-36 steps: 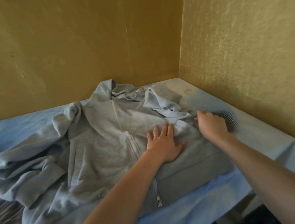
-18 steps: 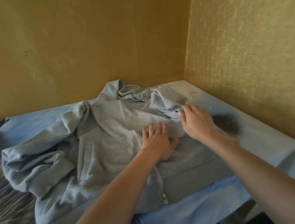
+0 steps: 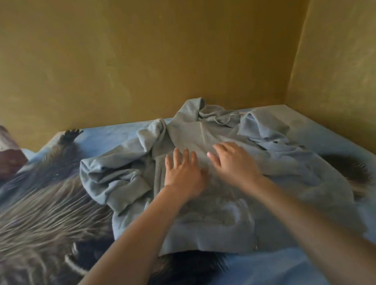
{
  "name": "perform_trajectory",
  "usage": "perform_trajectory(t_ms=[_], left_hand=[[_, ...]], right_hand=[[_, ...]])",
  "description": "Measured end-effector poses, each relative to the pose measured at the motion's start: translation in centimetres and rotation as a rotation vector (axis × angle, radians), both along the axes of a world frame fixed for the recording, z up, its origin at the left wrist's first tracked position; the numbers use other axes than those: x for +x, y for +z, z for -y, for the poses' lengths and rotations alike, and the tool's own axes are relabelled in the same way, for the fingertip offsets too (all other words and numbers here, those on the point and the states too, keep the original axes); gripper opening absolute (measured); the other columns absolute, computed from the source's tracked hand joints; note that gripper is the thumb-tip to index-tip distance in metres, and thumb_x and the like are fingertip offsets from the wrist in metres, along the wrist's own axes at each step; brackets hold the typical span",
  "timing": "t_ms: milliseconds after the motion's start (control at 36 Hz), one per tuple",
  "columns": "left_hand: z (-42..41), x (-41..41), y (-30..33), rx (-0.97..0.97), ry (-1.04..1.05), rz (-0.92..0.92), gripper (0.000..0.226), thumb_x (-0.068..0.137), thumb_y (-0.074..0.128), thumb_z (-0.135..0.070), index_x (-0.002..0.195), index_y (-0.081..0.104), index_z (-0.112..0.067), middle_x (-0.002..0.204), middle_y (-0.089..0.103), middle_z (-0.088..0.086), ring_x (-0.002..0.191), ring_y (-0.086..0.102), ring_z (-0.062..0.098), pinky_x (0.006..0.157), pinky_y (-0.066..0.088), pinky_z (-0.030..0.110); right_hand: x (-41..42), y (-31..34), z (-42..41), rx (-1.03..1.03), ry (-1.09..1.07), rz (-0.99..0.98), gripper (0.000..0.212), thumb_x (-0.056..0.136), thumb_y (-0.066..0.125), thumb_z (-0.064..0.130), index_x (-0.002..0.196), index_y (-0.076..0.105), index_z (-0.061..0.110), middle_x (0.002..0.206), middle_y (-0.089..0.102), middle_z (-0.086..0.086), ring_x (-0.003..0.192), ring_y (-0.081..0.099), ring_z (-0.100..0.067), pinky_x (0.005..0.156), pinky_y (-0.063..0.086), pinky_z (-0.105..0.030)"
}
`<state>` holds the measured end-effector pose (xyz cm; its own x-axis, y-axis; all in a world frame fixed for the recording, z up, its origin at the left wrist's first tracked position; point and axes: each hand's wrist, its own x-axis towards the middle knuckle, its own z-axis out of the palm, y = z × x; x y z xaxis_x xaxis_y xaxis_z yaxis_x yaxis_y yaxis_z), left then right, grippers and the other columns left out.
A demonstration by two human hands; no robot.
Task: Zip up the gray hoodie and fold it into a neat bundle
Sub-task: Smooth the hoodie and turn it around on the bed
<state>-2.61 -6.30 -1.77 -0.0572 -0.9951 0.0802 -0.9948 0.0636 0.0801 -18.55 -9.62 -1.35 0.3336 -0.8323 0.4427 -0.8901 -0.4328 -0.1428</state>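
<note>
The gray hoodie [image 3: 286,172] lies front up on the bed, zipped, with its zipper pull [image 3: 256,246] at the hem near me. Its hood [image 3: 193,110] points toward the far wall. One sleeve [image 3: 116,181] is bunched in a heap on the left; the other sleeve [image 3: 262,127] is folded in over the chest at the right. My left hand [image 3: 182,174] rests flat on the chest left of the zipper, fingers spread. My right hand [image 3: 233,163] lies flat just beside it, holding nothing.
The bed sheet [image 3: 282,272] is blue with a large printed furry animal [image 3: 36,221] across the left. Yellow walls [image 3: 153,55] close in the bed at the back and right, meeting in a corner. A reddish pillow [image 3: 2,161] sits far left.
My right hand has come off the folded right sleeve and moved left onto the chest. My left hand slid a little left across the zipper. My view has swung left.
</note>
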Motion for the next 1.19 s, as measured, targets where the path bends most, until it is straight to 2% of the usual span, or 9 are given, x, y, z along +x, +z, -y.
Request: perform_trajectory(t_ms=[139, 306, 444, 556, 694, 806, 944, 1111, 1194], left_hand=[[-1.9, 4.6, -0.2, -0.072, 0.103, 0.034, 0.062, 0.105, 0.035, -0.037, 0.159, 0.021, -0.008, 0.166, 0.025, 0.012, 0.156, 0.01, 0.037, 0.125, 0.015, 0.052], [-4.5, 8.1, 0.3, -0.096, 0.263, 0.066, 0.051, 0.099, 0.049, -0.035, 0.141, 0.042, -0.008, 0.143, 0.047, 0.016, 0.134, 0.045, 0.036, 0.109, 0.039, 0.044], [-6.1, 9.8, 0.1, -0.139, 0.458, 0.07, 0.056, 0.096, 0.053, -0.039, 0.142, 0.04, -0.011, 0.142, 0.036, 0.015, 0.132, 0.037, 0.037, 0.103, 0.039, 0.049], [-6.4, 11.7, -1.2, -0.041, 0.65, -0.014, 0.086, 0.089, 0.062, -0.054, 0.152, 0.022, -0.012, 0.152, 0.022, 0.017, 0.14, 0.026, 0.041, 0.103, 0.035, 0.062], [-6.3, 13.0, -2.0, 0.058, 0.751, -0.227, 0.109, 0.08, 0.057, -0.082, 0.155, 0.02, -0.01, 0.154, 0.027, 0.019, 0.141, 0.03, 0.042, 0.104, 0.037, 0.059], [-6.4, 13.3, -1.5, 0.036, 0.633, -0.303, 0.083, 0.091, 0.066, -0.057, 0.148, 0.032, -0.008, 0.153, 0.027, 0.02, 0.144, 0.03, 0.044, 0.106, 0.042, 0.054], [-6.3, 13.9, -1.3, -0.051, 0.503, -0.336, 0.038, 0.093, 0.061, -0.017, 0.126, 0.047, -0.007, 0.135, 0.048, 0.02, 0.125, 0.053, 0.045, 0.089, 0.048, 0.05], [-5.6, 16.5, 0.1, -0.108, 0.469, -0.308, 0.033, 0.084, 0.063, -0.017, 0.114, 0.054, -0.009, 0.124, 0.056, 0.016, 0.113, 0.058, 0.039, 0.083, 0.053, 0.048], [-5.6, 17.8, 1.0, -0.086, 0.498, -0.278, 0.027, 0.089, 0.061, -0.023, 0.112, 0.055, -0.012, 0.111, 0.053, 0.008, 0.098, 0.058, 0.033, 0.071, 0.051, 0.043]], right_hand=[[4.1, -0.2, -1.1, 0.035, 0.108, -0.009, 0.046, 0.107, 0.039, 0.042, 0.125, 0.064, 0.009, 0.127, 0.067, -0.011, 0.119, 0.058, -0.032, 0.096, 0.046, -0.045], [8.0, -0.6, -2.4, 0.104, 0.26, -0.017, 0.044, 0.105, 0.043, 0.042, 0.128, 0.065, 0.012, 0.129, 0.066, -0.009, 0.121, 0.057, -0.032, 0.102, 0.046, -0.046], [10.7, -0.1, -3.5, 0.15, 0.381, -0.026, 0.038, 0.102, 0.055, 0.039, 0.125, 0.069, 0.012, 0.127, 0.067, -0.008, 0.121, 0.056, -0.028, 0.103, 0.045, -0.04], [12.3, -0.1, -3.8, 0.188, 0.407, -0.086, 0.035, 0.098, 0.058, 0.044, 0.117, 0.075, 0.019, 0.119, 0.071, -0.003, 0.118, 0.056, -0.027, 0.101, 0.046, -0.04], [13.7, -0.6, -3.5, 0.235, 0.413, -0.178, 0.058, 0.085, 0.036, 0.061, 0.104, 0.077, 0.024, 0.106, 0.072, 0.0, 0.111, 0.057, -0.029, 0.098, 0.048, -0.044], [14.4, -0.8, -3.3, 0.259, 0.415, -0.245, 0.058, 0.083, 0.038, 0.061, 0.107, 0.076, 0.024, 0.11, 0.071, -0.002, 0.116, 0.053, -0.031, 0.099, 0.047, -0.044], [14.9, -0.7, -3.1, 0.325, 0.43, -0.231, 0.044, 0.088, 0.052, 0.055, 0.117, 0.072, 0.029, 0.123, 0.069, 0.002, 0.127, 0.049, -0.027, 0.105, 0.044, -0.046], [15.6, -0.5, -2.7, 0.333, 0.423, -0.257, 0.045, 0.092, 0.049, 0.058, 0.127, 0.066, 0.036, 0.132, 0.065, -0.001, 0.13, 0.05, -0.026, 0.106, 0.044, -0.045], [16.2, -0.3, -2.7, 0.361, 0.43, -0.245, 0.051, 0.093, 0.041, 0.064, 0.127, 0.066, 0.036, 0.133, 0.066, -0.001, 0.126, 0.056, -0.027, 0.104, 0.047, -0.044]])
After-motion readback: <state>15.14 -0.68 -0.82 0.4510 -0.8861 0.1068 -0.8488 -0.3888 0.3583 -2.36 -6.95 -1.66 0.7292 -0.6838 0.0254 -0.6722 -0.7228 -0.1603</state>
